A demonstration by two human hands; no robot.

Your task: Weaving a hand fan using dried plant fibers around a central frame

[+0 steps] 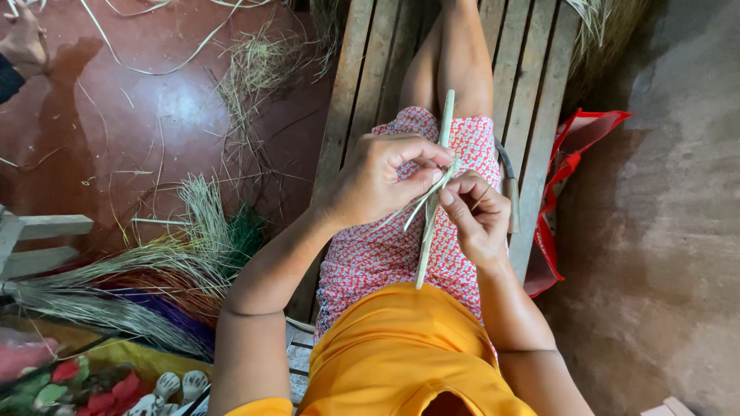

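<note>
Both grips, left hand (375, 179) and right hand (478, 216), pinch thin straw strands (424, 202) around a pale stick (438, 181).

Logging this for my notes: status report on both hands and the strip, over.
Left hand and right hand both pinching thin pale fibres around long pale flat strip. Strip upright over lap. Nothing obstructing.
</note>
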